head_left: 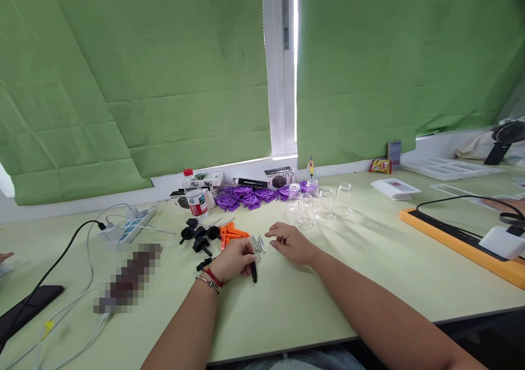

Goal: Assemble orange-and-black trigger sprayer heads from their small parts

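Observation:
My left hand (235, 261), with a red cord and a metal bracelet at its wrist, is closed around a short black plastic piece (254, 272) that sticks out below the fingers. My right hand (290, 243) hovers beside a small pile of silver screws (260, 244), thumb and fingers apart. Orange plastic clips (230, 233) lie just beyond my left hand. Left of them is a cluster of black knob-like parts (200, 242), some with metal rods. Part of another black piece (204, 264) shows beside my left wrist.
Purple plastic parts (250, 197) line the back, beside a red-capped bottle (196, 196). Several clear cups (326, 203) stand right of centre. An orange-edged power strip (463, 247) lies right, cables and a white power strip (139, 223) left. Other people's hands show at both sides.

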Action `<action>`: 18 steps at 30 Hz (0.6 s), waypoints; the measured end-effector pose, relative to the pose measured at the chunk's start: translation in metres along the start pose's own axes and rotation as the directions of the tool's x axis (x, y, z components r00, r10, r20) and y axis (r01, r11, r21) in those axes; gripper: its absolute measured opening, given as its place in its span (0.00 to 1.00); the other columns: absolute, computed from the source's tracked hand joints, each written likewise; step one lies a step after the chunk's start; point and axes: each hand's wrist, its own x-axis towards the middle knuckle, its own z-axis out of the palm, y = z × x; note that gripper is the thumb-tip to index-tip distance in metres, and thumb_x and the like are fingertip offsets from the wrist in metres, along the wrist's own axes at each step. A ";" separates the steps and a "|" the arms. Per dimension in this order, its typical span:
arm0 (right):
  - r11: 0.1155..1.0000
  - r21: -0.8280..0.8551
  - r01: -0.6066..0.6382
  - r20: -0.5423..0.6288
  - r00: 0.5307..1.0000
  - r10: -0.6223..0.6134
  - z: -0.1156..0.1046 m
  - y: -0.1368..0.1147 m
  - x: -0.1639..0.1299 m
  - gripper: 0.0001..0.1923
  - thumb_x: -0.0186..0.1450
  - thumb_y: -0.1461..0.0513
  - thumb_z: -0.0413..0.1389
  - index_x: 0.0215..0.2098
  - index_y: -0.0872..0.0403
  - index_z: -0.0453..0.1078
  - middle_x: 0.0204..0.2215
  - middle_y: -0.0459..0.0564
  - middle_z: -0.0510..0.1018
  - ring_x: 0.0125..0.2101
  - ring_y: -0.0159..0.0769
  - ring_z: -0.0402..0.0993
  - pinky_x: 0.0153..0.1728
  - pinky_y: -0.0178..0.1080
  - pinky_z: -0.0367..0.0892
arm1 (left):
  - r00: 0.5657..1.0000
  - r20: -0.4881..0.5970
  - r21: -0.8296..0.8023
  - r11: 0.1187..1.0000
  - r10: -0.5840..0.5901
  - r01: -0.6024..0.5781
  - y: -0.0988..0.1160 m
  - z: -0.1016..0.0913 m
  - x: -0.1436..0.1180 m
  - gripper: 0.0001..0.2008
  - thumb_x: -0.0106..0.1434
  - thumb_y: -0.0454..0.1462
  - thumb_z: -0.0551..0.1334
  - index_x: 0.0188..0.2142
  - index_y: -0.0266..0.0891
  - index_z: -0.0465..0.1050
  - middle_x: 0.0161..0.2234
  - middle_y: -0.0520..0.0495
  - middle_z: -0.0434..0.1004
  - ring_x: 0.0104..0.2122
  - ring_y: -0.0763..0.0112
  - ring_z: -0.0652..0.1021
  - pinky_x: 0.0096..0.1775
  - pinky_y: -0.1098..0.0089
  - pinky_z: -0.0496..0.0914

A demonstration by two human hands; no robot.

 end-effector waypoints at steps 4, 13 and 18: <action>1.000 -0.012 -0.015 0.028 1.000 0.015 0.002 0.003 0.000 0.13 0.61 0.64 0.53 0.43 0.52 0.74 0.40 0.51 0.73 0.25 0.27 0.68 0.28 0.35 0.65 | 1.000 -0.015 0.129 0.992 -0.006 0.008 -0.010 -0.004 0.001 0.11 0.50 0.41 0.63 0.26 0.40 0.63 0.19 0.55 0.67 0.18 0.72 0.71 0.21 0.71 0.65; 1.000 -0.011 -0.028 0.056 0.998 0.029 0.002 0.003 -0.001 0.12 0.61 0.64 0.52 0.40 0.51 0.75 0.39 0.50 0.73 0.25 0.27 0.67 0.28 0.35 0.65 | 0.976 -0.147 0.417 0.905 0.160 -0.086 -0.013 -0.015 0.003 0.04 0.48 0.37 0.64 0.23 0.39 0.72 0.24 0.50 0.73 0.26 0.68 0.71 0.28 0.70 0.61; 0.999 -0.032 -0.042 0.071 0.997 0.044 0.004 0.006 -0.003 0.12 0.61 0.65 0.52 0.40 0.51 0.74 0.39 0.49 0.74 0.24 0.27 0.67 0.28 0.35 0.64 | 0.967 -0.179 0.500 0.863 0.182 -0.070 -0.018 -0.020 0.005 0.02 0.49 0.36 0.64 0.23 0.40 0.72 0.25 0.48 0.75 0.28 0.66 0.73 0.31 0.68 0.61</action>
